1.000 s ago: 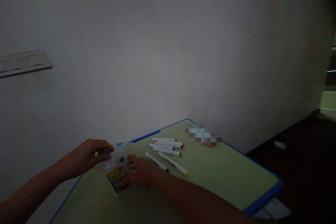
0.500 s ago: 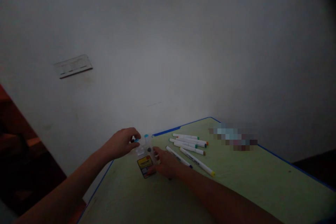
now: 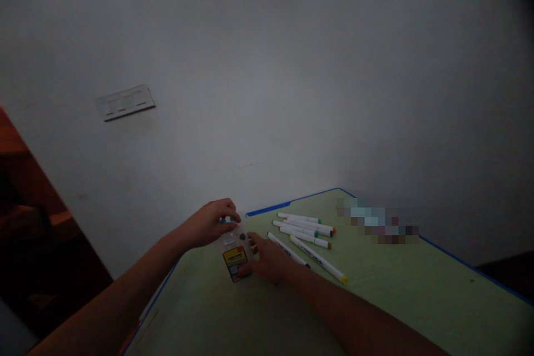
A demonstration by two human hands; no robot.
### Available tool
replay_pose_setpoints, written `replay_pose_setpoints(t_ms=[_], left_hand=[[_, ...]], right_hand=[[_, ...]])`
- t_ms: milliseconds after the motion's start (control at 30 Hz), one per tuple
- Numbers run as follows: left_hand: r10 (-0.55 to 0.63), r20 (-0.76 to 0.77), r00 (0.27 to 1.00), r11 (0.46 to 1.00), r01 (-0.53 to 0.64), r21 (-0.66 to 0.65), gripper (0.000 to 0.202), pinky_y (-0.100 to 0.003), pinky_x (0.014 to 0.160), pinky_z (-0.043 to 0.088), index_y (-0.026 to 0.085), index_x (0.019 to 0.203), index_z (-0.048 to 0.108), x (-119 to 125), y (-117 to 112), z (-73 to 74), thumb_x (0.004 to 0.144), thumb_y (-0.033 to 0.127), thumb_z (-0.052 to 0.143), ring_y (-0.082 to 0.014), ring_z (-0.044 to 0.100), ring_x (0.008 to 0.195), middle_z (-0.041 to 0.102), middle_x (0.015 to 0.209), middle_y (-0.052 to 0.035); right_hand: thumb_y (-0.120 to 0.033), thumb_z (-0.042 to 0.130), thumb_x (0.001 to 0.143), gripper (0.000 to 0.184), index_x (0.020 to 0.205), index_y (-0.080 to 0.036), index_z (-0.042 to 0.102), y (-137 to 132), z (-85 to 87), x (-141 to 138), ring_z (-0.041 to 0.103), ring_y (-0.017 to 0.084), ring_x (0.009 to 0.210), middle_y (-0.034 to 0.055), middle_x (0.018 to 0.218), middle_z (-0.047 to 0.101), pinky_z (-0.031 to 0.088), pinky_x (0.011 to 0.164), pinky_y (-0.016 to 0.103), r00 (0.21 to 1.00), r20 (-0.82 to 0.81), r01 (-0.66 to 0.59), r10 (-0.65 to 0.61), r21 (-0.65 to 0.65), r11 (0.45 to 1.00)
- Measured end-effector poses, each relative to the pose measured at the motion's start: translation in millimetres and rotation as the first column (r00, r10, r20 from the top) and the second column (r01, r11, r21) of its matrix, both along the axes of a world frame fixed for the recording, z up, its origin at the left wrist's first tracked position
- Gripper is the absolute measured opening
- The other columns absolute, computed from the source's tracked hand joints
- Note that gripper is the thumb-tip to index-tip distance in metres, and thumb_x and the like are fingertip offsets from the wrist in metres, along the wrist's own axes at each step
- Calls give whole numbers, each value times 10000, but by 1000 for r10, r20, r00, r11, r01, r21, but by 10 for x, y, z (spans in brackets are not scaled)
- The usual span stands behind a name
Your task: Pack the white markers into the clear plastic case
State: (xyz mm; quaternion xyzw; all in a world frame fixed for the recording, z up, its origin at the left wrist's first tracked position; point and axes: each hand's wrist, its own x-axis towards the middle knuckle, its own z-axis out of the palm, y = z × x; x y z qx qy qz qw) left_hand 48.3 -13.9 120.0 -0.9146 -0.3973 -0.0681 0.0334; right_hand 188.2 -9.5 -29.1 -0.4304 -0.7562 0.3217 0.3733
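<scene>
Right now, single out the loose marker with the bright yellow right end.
The marker lying lowest in the picture, beside the dark-tipped marker near the right hand. Only its right end is yellow; the others' show green, orange, brown or dark.

Lighting: dim throughout, diffuse, low in contrast. Wall [image 3: 267, 94]: grey, palest near the centre, fading toward the edges. Upper right corner: black, curved vignette. Lower left: deep shadow, detail largely lost. Tabletop [image 3: 375, 295]: dull green, darker toward bottom centre. Label [image 3: 235, 256], lower centre: small print soft, unreadable. Right of centre: patch of coarse pixel blocks [image 3: 375, 220], content masked.
</scene>
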Motion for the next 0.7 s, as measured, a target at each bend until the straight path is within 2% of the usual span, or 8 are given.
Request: replay_pose_setpoints(t_ms=[100,233,367,533,600,700], left_hand=[[2,-60,998,999,-5,-50,167,-255,721,407,189,831,651,-1,63,17,720,187,527,-144,508,803,510,925,-40],[-24,-106,994,995,13,-101,177,-297,842,376,204,804,667,-10,179,-5,679,150,554,-182,473,980,468,1131,-50],[-15,-112,994,988,-3,-156,171,-326,898,345,209,782,676,-28,260,-49,683,157,547,-210,421,1085,435,1233,-49],[-43,-60,997,982,31,-188,166,-286,837,385,175,757,667,-37,274,-79,707,175,508,-187,490,1013,462,1221,-66],[-25,-31,999,986,20,-163,167,-273,807,398,167,761,659,-37,262,-80,708,189,503,-177,515,964,494,1181,-69],[14,-14,1000,995,-16,-103,164,-272,794,399,161,760,651,-39,238,-69,708,230,512,-174,528,927,536,1108,-69]], right_hand=[[-385,720,532,742,1185,-221,407,6,-2,-1,529,232,935,69,1097,548,422,735,317,1000,-10,-14,14,-10,1000],[-364,707,545,738,1197,-213,396,21,-17,-4,528,222,949,71,1109,545,420,748,307,999,-28,-44,43,-22,999],[-370,695,557,750,1215,-202,377,19,-20,-2,531,218,950,77,1127,537,418,749,305,997,-42,-61,61,-16,998],[-367,698,555,747,1211,-198,385,13,-13,-2,527,227,960,83,1133,534,417,753,313,998,-37,-54,53,-24,998],[-376,709,541,765,1211,-202,384,17,-20,-4,524,234,961,83,1128,536,420,748,316,999,-28,-44,43,-21,999],[-365,687,574,696,1189,-209,401,19,-29,-4,527,227,955,72,1111,548,423,734,303,998,-35,-58,58,15,998]])
